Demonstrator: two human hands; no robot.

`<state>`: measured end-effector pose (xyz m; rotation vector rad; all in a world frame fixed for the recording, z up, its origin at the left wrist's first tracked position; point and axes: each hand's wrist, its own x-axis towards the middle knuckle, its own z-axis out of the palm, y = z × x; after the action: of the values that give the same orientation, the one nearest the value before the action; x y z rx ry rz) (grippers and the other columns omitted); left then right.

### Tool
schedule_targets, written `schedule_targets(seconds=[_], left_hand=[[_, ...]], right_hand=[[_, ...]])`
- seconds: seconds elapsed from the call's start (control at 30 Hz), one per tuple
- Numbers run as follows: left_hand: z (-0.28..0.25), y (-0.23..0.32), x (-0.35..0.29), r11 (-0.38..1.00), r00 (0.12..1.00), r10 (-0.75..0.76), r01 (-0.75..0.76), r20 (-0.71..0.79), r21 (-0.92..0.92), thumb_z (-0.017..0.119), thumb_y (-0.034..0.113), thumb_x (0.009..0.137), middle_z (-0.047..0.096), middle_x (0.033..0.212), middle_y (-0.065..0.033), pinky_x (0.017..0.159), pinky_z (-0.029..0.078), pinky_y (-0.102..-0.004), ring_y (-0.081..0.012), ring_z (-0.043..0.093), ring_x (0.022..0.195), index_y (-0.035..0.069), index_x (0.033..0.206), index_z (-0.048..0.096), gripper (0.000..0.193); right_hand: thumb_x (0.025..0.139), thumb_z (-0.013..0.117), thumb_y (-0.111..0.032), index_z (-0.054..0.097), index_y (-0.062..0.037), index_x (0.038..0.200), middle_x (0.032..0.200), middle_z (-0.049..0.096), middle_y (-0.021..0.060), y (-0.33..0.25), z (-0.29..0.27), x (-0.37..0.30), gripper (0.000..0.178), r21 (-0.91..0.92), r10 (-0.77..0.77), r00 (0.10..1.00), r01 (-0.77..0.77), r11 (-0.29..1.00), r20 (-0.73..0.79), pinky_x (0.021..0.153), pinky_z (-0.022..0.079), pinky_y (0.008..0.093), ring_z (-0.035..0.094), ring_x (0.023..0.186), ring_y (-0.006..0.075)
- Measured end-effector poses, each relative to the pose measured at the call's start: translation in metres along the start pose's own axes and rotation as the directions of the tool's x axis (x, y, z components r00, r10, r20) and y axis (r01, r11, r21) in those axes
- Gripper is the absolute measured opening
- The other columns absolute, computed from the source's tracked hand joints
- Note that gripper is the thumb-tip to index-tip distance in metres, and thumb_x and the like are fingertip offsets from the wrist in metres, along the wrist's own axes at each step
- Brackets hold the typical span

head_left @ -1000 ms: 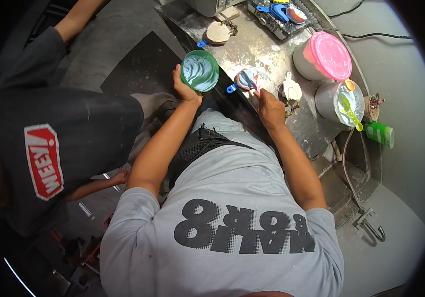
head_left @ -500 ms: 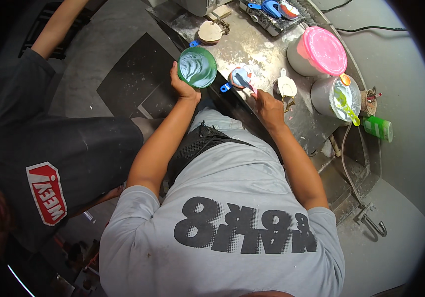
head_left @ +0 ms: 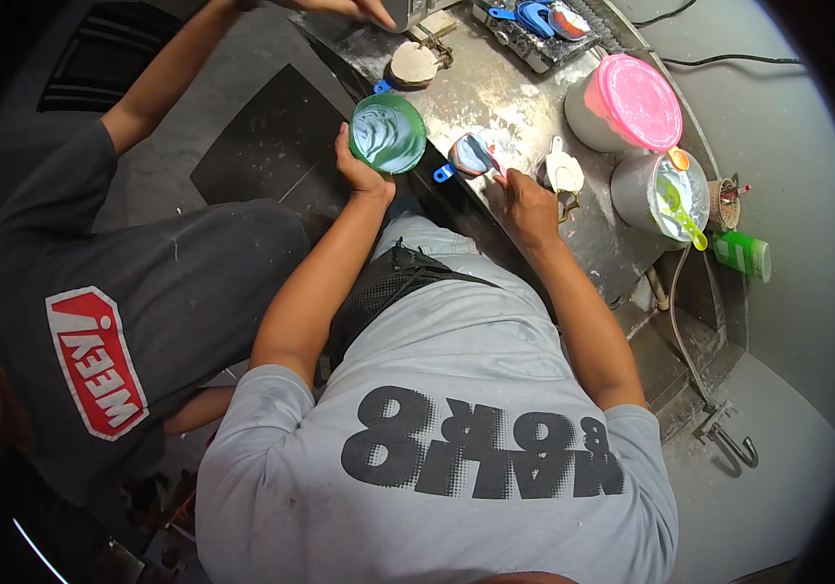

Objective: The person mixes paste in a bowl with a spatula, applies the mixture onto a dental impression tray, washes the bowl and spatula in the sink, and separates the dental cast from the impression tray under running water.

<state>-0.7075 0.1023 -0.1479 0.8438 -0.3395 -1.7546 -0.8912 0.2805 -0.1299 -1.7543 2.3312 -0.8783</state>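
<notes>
In the head view, the person's left hand [head_left: 363, 175] grips a green bowl [head_left: 418, 148] at its near side, thumb up along the outer wall. Much blue-grey paste [head_left: 381, 134] lies smeared inside it, so a good share of the mix seems left unused.

The right hand [head_left: 531, 212] is closed around the pink handle of a spatula [head_left: 499, 169], whose far end reaches a small blue-handled tray [head_left: 460, 159]. That tray sits near the desk [head_left: 510, 92] edge, between the two hands and just beyond the right one's fingertips. Blue-grey paste is already on it, which suggests the spreading is partly done; the blade and the paste blend at this size, so how evenly it is covered is hard to judge.

Just to the right of the right hand lies a cream cast [head_left: 563, 171]; another cast [head_left: 413, 64] rests beyond the left hand. Neither is being touched. Farther right of the right hand stand a pink-lidded tub [head_left: 639, 102] and an open tub [head_left: 639, 195].
</notes>
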Motion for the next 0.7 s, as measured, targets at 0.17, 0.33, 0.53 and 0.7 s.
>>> schedule_targets(seconds=[0.17,0.33,0.53,0.7], left_hand=[[-0.002,0.0,0.0,1.0,1.0,-0.009,0.009,0.004,-0.005,0.042,0.042,0.094,0.066,0.106,-0.0083,0.09,0.048,-0.0388,-0.0243,0.062,0.1,0.005,0.107,0.064,0.045],[-0.007,0.001,0.001,1.0,1.0,-0.013,0.012,-0.013,-0.011,0.042,0.042,0.094,0.066,0.105,-0.0083,0.09,0.049,-0.0387,-0.0242,0.063,0.099,0.005,0.106,0.064,0.044],[-0.012,0.0,0.001,0.999,0.999,-0.015,0.016,0.046,-0.028,0.049,0.039,0.094,0.065,0.1,-0.0042,0.086,0.049,-0.0343,-0.0188,0.063,0.096,0.01,0.1,0.063,0.033],[0.01,0.024,-0.007,0.971,0.96,-0.188,0.151,0.206,0.183,0.056,0.035,0.093,0.065,0.097,-0.0044,0.083,0.05,-0.0306,-0.0155,0.063,0.093,0.01,0.099,0.062,0.027]], right_hand=[[0.09,0.063,-0.019,0.053,-0.0051,0.078,0.071,0.061,0.0163,0.004,0.004,0.003,0.022,-0.008,-0.003,1.0,0.003,1.0,-0.023,0.052,0.045,0.0453,0.06,0.06,0.0369],[0.09,0.063,-0.02,0.053,-0.0054,0.078,0.071,0.061,0.0165,0.002,0.002,0.007,0.021,0.026,0.037,0.999,-0.038,0.999,0.023,0.052,0.044,0.0452,0.06,0.06,0.0369],[0.089,0.065,-0.018,0.056,-0.0043,0.077,0.069,0.057,0.0155,-0.003,-0.003,0.012,0.021,0.056,0.065,0.998,-0.065,0.996,-0.004,0.053,0.043,0.0392,0.058,0.059,0.0329],[0.089,0.063,-0.023,0.063,-0.009,0.084,0.068,0.058,0.0114,-0.057,-0.051,0.056,0.014,-0.047,-0.201,0.979,0.202,0.978,0.023,0.053,0.044,0.0417,0.059,0.061,0.0318]])
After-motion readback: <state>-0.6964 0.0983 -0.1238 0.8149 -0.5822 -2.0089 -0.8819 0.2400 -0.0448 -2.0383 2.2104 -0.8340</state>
